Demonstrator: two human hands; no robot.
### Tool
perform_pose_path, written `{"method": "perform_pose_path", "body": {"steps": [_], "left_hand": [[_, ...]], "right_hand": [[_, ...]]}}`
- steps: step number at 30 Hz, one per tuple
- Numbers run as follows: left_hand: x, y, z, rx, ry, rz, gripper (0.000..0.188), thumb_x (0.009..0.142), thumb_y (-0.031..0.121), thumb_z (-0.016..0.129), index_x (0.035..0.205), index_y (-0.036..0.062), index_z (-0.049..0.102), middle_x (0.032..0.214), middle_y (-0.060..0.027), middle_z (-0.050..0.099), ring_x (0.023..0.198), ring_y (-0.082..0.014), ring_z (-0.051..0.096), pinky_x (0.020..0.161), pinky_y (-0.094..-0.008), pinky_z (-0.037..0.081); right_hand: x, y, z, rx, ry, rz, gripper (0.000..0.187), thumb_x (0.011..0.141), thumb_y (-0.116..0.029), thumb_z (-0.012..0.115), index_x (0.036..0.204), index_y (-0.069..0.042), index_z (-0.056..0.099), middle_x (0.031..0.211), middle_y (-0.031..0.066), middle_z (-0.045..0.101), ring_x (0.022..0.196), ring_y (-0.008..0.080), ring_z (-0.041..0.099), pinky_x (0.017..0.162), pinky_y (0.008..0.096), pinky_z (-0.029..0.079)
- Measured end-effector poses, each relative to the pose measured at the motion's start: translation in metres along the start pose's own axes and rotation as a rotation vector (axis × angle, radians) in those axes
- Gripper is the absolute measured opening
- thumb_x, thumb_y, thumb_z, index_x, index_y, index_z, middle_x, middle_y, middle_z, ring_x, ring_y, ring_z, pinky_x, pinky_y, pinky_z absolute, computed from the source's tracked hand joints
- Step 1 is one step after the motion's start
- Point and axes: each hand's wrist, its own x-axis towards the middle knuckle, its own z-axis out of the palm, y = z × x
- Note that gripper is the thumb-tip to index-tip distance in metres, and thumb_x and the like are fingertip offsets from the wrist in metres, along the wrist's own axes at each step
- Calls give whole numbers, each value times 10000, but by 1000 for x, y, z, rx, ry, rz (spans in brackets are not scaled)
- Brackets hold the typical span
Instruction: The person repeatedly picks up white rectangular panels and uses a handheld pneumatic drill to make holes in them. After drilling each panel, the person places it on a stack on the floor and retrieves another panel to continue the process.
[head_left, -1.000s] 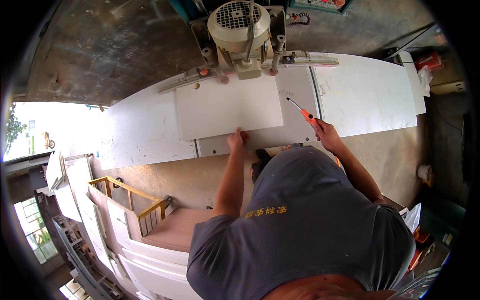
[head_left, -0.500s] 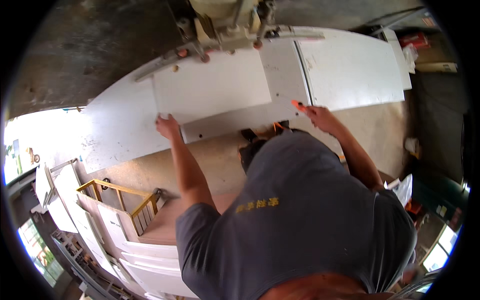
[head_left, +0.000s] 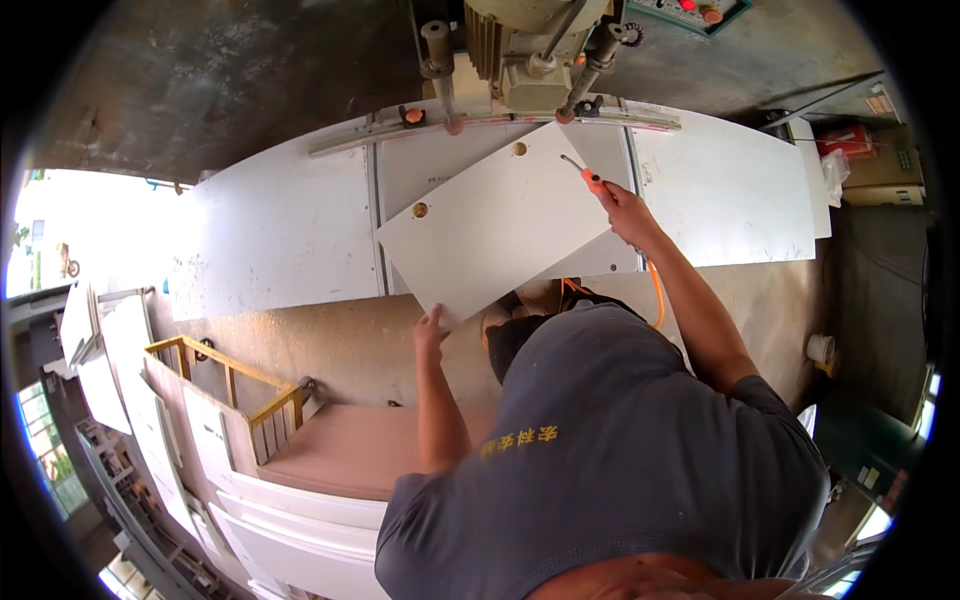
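Observation:
A white rectangular panel (head_left: 500, 215) lies slantwise on the worktable (head_left: 270, 230), with two round bored holes near its far long edge. Its near left corner juts past the table's front edge, and my left hand (head_left: 431, 330) pinches that corner. My right hand (head_left: 630, 217) is wrapped around an orange air blow gun (head_left: 597, 187) with a thin bent nozzle. That nozzle sits just above the panel's far right end. An orange hose (head_left: 657, 293) hangs below my right forearm.
Beyond the panel stands a boring machine (head_left: 525, 75) with two upright posts and a metal fence (head_left: 340, 140). A control box (head_left: 700, 12) is at the far right. Stacked white panels (head_left: 290, 540) and a yellow-framed cart (head_left: 230, 375) stand at the near left.
The panel has turned counterclockwise away from the fence, its left end pulled toward me. My left hand moved nearer with the corner. My right hand and the blow gun came over the panel's right end.

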Motion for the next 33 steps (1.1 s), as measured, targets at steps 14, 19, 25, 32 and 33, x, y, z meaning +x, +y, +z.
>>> {"method": "perform_pose_path", "body": {"steps": [14, 19, 25, 32, 33], "left_hand": [[-9, -86, 129, -1228, -246, 133, 502, 898, 372, 574, 1268, 48, 474, 1238, -88, 555, 1167, -278, 500, 1023, -429, 373], [-27, -42, 141, -1201, -392, 189, 512, 892, 360, 574, 1285, 49, 473, 1244, -114, 559, 1117, -293, 553, 950, -457, 450], [-131, 38, 107, -1088, -41, 299, 361, 869, 187, 593, 1135, -48, 528, 1055, -149, 622, 943, -280, 637, 786, -395, 564], [-310, -14, 73, -1203, 342, 679, 300, 870, 146, 616, 1117, -16, 564, 1057, -100, 624, 969, -228, 623, 763, -369, 560], [-346, -28, 77, -1268, 418, 700, 321, 865, 139, 620, 1146, -4, 556, 1087, -104, 618, 975, -230, 619, 781, -375, 549]], "right_hand": [[14, 22, -63, -346, -901, -123, 429, 924, -482, 473, 888, -100, 664, 560, 10, 533, 459, 100, 446, 425, 284, 356], [13, 139, -194, -241, -437, 90, 514, 881, -570, 490, 814, -71, 597, 525, 78, 554, 394, 165, 519, 330, 274, 331], [34, 160, -150, -1, -581, -15, 404, 956, -419, 435, 1071, -45, 535, 653, 91, 605, 488, 178, 597, 355, 270, 390], [79, 153, -26, -118, -901, -453, 363, 799, -54, 573, 1160, -41, 533, 716, 19, 549, 461, 92, 451, 400, 248, 367], [46, 123, -18, -266, -908, -438, 350, 796, -48, 575, 1145, -40, 548, 724, 14, 551, 466, 83, 435, 411, 243, 357]]}}
